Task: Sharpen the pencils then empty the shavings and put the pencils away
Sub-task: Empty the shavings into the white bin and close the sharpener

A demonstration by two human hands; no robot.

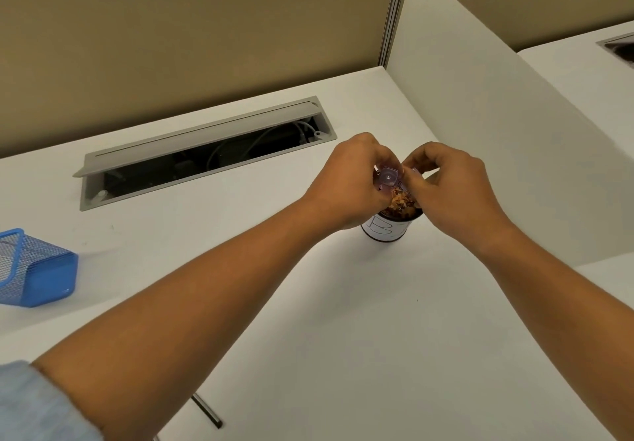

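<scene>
One white desk [343, 320], beige partition wall behind, white divider panel [480, 114] at right. Open grey cable tray [206, 155] set in desk near back; blue mesh holder [31, 269] at left edge. Both forearms stretched forward, hands meeting above small white cup [386, 229]. Left hand [350, 179] fingers pinched on clear purple sharpener [389, 178]; right hand [453, 186] fingers clenched on its other part. Shavings [401, 202] heaped at cup mouth. Sharpener's long axis not readable.
</scene>
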